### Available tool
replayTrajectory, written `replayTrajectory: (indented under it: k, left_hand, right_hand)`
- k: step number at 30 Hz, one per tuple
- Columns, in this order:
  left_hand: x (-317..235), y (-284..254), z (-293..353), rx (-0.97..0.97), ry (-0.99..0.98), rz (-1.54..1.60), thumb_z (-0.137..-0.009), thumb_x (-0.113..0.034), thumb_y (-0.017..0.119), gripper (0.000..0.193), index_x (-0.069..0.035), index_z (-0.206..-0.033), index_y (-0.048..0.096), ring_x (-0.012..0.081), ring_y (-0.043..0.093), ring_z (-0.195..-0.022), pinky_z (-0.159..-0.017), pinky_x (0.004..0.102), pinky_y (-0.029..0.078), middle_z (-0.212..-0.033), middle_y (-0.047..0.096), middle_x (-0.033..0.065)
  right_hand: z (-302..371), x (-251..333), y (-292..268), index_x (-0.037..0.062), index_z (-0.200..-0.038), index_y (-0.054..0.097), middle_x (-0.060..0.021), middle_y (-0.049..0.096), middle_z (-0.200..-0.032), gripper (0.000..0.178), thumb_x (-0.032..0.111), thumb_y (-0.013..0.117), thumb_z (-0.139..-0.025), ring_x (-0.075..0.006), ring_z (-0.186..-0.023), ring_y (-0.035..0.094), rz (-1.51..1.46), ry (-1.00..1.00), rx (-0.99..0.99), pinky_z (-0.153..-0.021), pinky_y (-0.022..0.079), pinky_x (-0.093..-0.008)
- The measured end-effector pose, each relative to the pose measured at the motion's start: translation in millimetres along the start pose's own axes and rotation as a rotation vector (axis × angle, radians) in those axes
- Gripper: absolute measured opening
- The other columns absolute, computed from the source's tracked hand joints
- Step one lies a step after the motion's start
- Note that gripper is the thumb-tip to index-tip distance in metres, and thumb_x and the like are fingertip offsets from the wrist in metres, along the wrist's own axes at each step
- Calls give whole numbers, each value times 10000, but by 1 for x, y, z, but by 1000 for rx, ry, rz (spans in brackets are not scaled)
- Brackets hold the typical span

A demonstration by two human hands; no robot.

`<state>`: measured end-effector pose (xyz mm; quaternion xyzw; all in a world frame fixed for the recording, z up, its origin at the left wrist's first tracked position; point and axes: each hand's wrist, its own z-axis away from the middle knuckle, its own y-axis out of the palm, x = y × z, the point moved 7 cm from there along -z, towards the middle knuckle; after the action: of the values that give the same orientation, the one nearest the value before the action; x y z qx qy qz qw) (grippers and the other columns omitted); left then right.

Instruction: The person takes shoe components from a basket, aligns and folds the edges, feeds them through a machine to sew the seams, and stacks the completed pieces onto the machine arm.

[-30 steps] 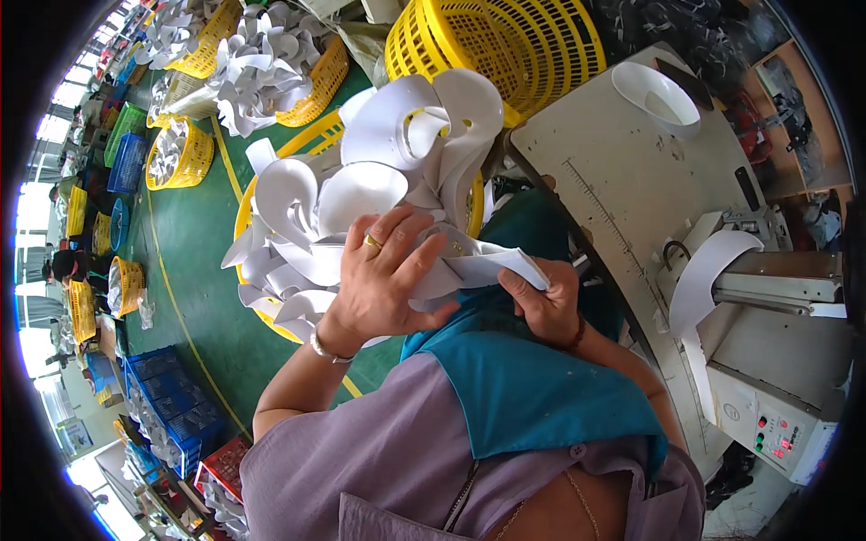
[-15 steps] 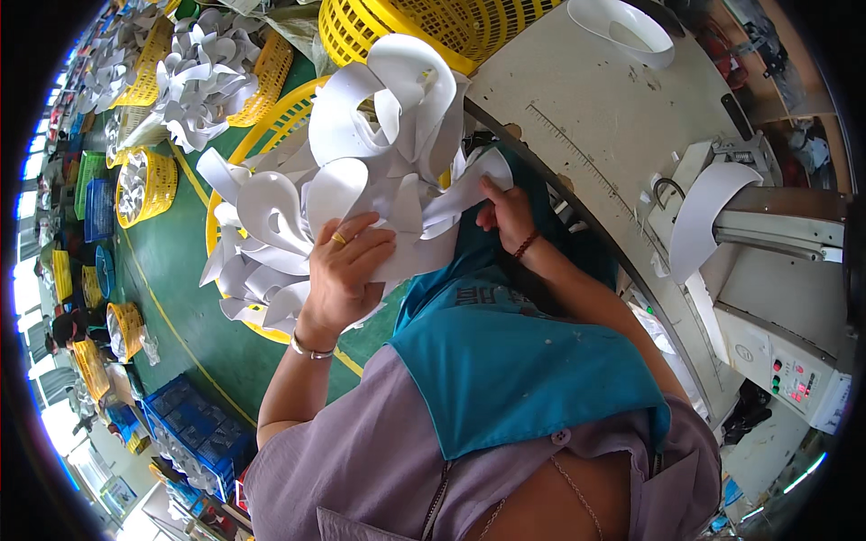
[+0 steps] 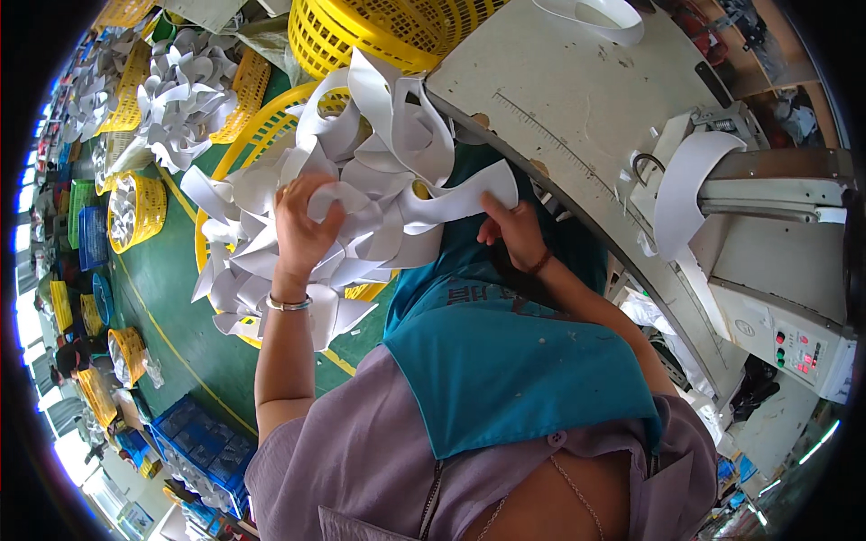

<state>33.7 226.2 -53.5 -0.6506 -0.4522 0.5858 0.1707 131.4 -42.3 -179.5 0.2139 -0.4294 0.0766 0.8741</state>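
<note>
Hands apart. Left hand [image 3: 305,221] down in a heap of white curved pieces [image 3: 410,144], fingers partly hidden; cannot tell if closed on one. Right hand [image 3: 517,233]: thumb against the end of a white strip [image 3: 465,198] jutting from the heap; pinch unclear. Heap overtops rim of yellow basket [image 3: 257,126], just beside worktable's [image 3: 541,90] left corner. White loop [image 3: 622,32] toward worktable's far edge. Machine [image 3: 767,270] at right, white band [image 3: 681,194] over its arm.
</note>
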Motion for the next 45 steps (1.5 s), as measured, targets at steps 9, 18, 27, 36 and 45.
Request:
replayTrajectory:
  k: [9,18,27,36,45]
  left_hand:
    - [-54,80,-47,518,12,-250,-737,-323,689,308,-128,-974,676,213,586,-889,-905,352,337,-873,653,55]
    - [12,103,-46,452,-172,95,-745,-389,696,337,-52,-750,698,214,596,-579,-567,344,456,-677,635,98]
    - [28,105,-56,270,-323,-93,-776,-409,636,369,-46,-723,679,282,619,-653,-613,376,467,-670,632,129]
    - [64,94,-54,158,-380,-96,-785,-410,644,368,-44,-770,678,228,615,-609,-604,347,459,-633,636,95]
    - [10,40,-56,-260,-115,76,-751,-180,670,254,-67,-977,656,257,508,-1072,-927,340,404,-1039,591,138]
  right_hand:
    - [69,81,59,14,-932,647,-121,658,-817,149,91,653,-804,-229,-672,651,793,-1004,251,-575,509,-292]
    - [95,71,68,68,-1103,610,-115,650,-1005,418,93,635,-687,-200,-756,652,1121,-1310,512,-606,501,-269]
    - [129,83,64,64,-1054,606,-59,642,-1013,309,138,577,-755,-124,-673,621,1290,-1470,590,-549,482,-254]
    - [134,93,39,49,-1014,623,-69,653,-964,281,122,644,-743,-173,-650,625,956,-1270,582,-510,472,-267]
    - [73,58,-1,-42,-792,646,-34,594,-602,232,184,641,-848,-62,-509,532,396,-317,117,-454,423,-229]
